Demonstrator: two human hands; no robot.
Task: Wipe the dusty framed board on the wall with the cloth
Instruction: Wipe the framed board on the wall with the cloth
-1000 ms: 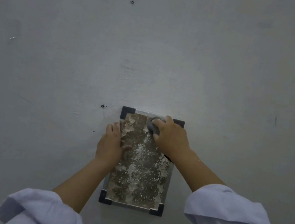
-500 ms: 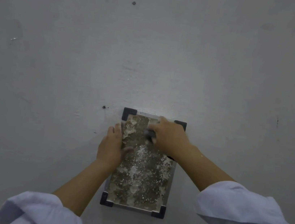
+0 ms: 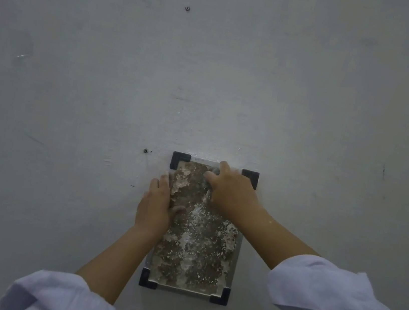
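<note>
Framed board (image 3: 200, 235), barely begun: we press the cloth (image 3: 215, 171) under our curled right hand (image 3: 232, 193), flat empty left hand (image 3: 155, 208) bracing, dust everywhere

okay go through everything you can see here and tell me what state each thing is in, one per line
Framed board: on the wall, mostly coated in pale dust.
Cloth: nearly hidden under the right hand, at the board's top.
Right hand: pressing the cloth to the board.
Left hand: flat, bracing the board's left edge.
Sleeves: pushed up.
</note>
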